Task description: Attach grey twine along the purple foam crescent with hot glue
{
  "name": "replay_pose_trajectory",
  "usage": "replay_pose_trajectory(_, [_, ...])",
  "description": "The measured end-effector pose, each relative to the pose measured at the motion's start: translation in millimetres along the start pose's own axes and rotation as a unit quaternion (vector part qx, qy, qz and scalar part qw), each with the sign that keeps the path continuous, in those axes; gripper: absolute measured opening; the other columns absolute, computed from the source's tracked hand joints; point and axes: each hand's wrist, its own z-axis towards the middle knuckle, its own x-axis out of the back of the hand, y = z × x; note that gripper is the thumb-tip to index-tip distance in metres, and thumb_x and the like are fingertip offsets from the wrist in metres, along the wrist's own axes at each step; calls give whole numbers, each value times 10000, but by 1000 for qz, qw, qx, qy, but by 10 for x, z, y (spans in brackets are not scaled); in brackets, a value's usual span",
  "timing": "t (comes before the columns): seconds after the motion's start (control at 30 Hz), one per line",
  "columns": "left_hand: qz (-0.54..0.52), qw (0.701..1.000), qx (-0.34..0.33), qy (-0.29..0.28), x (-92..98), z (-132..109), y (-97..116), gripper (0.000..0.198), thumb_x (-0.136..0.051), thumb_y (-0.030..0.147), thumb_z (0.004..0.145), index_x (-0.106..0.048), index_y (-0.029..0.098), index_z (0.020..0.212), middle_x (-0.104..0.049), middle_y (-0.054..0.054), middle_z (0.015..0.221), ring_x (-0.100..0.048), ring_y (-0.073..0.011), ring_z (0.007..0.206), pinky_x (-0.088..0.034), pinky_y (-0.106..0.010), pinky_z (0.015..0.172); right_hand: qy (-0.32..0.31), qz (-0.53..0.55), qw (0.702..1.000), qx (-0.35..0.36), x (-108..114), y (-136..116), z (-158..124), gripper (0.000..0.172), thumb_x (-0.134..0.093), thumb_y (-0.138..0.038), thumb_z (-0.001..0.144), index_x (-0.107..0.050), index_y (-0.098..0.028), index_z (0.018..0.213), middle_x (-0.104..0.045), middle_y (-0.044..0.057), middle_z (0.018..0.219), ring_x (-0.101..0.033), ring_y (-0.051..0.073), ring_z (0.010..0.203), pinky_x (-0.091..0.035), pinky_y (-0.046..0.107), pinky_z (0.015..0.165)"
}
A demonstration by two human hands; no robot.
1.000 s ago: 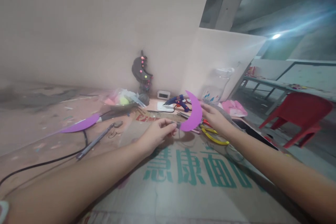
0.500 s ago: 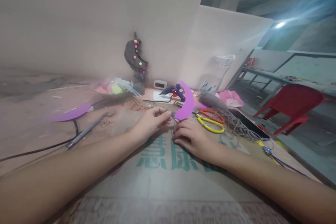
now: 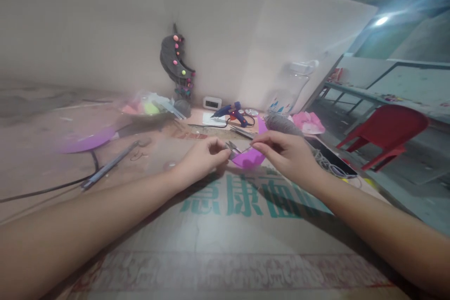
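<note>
A purple crescent-shaped piece (image 3: 249, 159) is held near the middle of the table by my left hand (image 3: 210, 155), whose thumb and fingers pinch its grey-wrapped end. Out to the right, my right hand (image 3: 286, 151) pinches a strand of grey yarn (image 3: 246, 148) drawn taut from that end across the crescent. Part of the crescent is hidden behind my right hand. Beyond the hands lie metal-tipped scissors or pliers (image 3: 242, 131) and a skein of grey yarn (image 3: 283, 124).
A blue glue gun (image 3: 228, 111) stands behind the hands, near a small digital clock (image 3: 212, 103). A clear bottle (image 3: 291, 85) is at the back right, a bowl (image 3: 149, 116) at the left. Beneath my arms lies printed cardboard (image 3: 218, 234). A decorated grey crescent (image 3: 169, 58) hangs on the wall.
My right hand has moved up and right, drawing the yarn out. The purple crescent has swung from upright to lying lower, toward the right. My left hand keeps its pinch.
</note>
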Motion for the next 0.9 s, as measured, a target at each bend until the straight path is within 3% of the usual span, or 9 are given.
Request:
replay_pose_trajectory(0.23, [-16, 1000, -11, -13, 10, 28, -45, 195, -612, 349, 788, -577, 166, 844, -607, 21, 621, -546, -95, 507, -402, -197, 486, 3, 12, 999, -53, -37, 91, 42, 170, -603, -322, 837, -680, -175, 803, -632, 1, 653, -496, 102, 543, -371, 229, 523])
replay_pose_trajectory(0.37, [-6, 1000, 11, -9, 21, 28, -37, 236, -606, 393, 795, -597, 167, 866, -601, 20, 618, -512, -82, 467, -359, -182, 431, -44, 6, 996, -76, 30, 159, 80, 184, -598, -345, 832, -676, -182, 798, -615, -6, 629, -502, 111, 553, -376, 238, 536])
replay_pose_trajectory(0.53, [-4, 999, 32, -18, 29, 17, -18, 270, -599, 423, 802, -616, 172, 900, -580, 28, 595, -468, -71, 437, -305, -167, 385, -129, -4, 987, -93, 217, 276, 158, 196, -585, -349, 824, -678, -183, 781, -677, 20, 744, -590, 147, 677, -433, 258, 623])
replay_pose_trajectory(0.7, [22, 999, 14, -37, 35, 1, 33, 252, -589, 407, 809, -633, 163, 853, -578, 26, 605, -483, -73, 473, -324, -168, 406, -63, -33, 991, -116, 383, 385, 214, 197, -603, -354, 799, -687, -184, 744, -685, 26, 729, -600, 160, 679, -439, 269, 614])
replay_pose_trajectory(0.9, [29, 995, -13, -95, 41, -1, 51, 221, -577, 378, 822, -615, 160, 817, -645, -5, 654, -572, -100, 552, -399, -188, 483, 24, -31, 992, -122, 345, 516, 235, 183, -610, -346, 783, -676, -180, 744, -674, 36, 722, -587, 160, 663, -444, 279, 610])
